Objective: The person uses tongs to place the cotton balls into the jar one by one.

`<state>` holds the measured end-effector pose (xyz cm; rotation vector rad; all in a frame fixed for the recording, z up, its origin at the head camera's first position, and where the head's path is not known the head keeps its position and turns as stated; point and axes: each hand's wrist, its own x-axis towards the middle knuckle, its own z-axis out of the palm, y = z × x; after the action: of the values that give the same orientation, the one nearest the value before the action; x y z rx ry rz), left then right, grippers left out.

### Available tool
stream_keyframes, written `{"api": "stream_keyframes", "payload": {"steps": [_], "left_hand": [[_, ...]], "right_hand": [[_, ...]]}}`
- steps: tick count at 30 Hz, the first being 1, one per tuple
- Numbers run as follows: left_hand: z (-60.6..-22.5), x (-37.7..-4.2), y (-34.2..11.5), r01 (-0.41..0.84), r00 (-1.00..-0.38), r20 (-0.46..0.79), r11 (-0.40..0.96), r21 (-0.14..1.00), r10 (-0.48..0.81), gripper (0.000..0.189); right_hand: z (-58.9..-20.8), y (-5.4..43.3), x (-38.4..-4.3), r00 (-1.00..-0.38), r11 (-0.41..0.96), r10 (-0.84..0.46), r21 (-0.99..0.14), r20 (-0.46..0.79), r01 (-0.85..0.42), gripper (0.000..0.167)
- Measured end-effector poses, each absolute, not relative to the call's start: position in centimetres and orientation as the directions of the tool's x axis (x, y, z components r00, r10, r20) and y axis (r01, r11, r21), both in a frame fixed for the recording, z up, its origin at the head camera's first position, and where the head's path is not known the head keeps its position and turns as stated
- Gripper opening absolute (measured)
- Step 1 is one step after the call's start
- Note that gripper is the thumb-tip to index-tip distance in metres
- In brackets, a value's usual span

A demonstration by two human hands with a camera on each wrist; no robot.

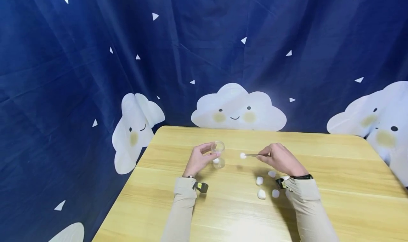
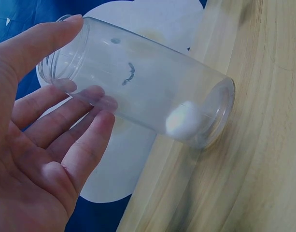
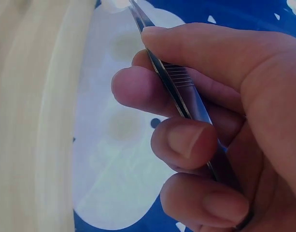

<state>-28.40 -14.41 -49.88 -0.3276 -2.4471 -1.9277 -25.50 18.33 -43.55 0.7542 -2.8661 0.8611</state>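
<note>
My left hand [image 1: 200, 159] grips a clear plastic jar [image 2: 138, 72] near its open, threaded mouth, with the thumb on one side and the fingers on the other. One white cotton ball [image 2: 184, 119] lies inside, close to the jar's bottom. In my right hand [image 1: 282, 160] is a pair of metal tweezers [image 3: 174, 92], pinched between thumb and fingers. At the tweezers' tips a second cotton ball [image 1: 243, 156] hangs above the table, to the right of the jar. The right wrist view shows only part of that ball at its top edge.
Several loose cotton balls [image 1: 259, 180] lie on the wooden table [image 1: 229, 206], below and beside my right wrist, one partly hidden by the wrist camera [image 1: 280, 183]. A dark blue curtain [image 1: 204, 51] with clouds hangs behind the table's far edge and along the left.
</note>
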Motion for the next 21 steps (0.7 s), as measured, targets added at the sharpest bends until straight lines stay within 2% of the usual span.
{"api": "stream_keyframes", "payload": {"steps": [7, 21], "left_hand": [[-50.1, -28.6, -14.5, 0.193, -0.973, 0.156, 0.23, 0.954, 0.17, 0.056], [-49.9, -28.5, -14.4, 0.165, -0.979, 0.132, 0.219, 0.962, 0.156, 0.053]], "right_hand": [[-42.7, 17.6, -25.9, -0.876, 0.724, -0.437, -0.498, 0.203, -0.477, 0.01], [-40.8, 15.9, -26.7, -0.87, 0.718, -0.434, -0.495, 0.232, -0.49, 0.01]]}}
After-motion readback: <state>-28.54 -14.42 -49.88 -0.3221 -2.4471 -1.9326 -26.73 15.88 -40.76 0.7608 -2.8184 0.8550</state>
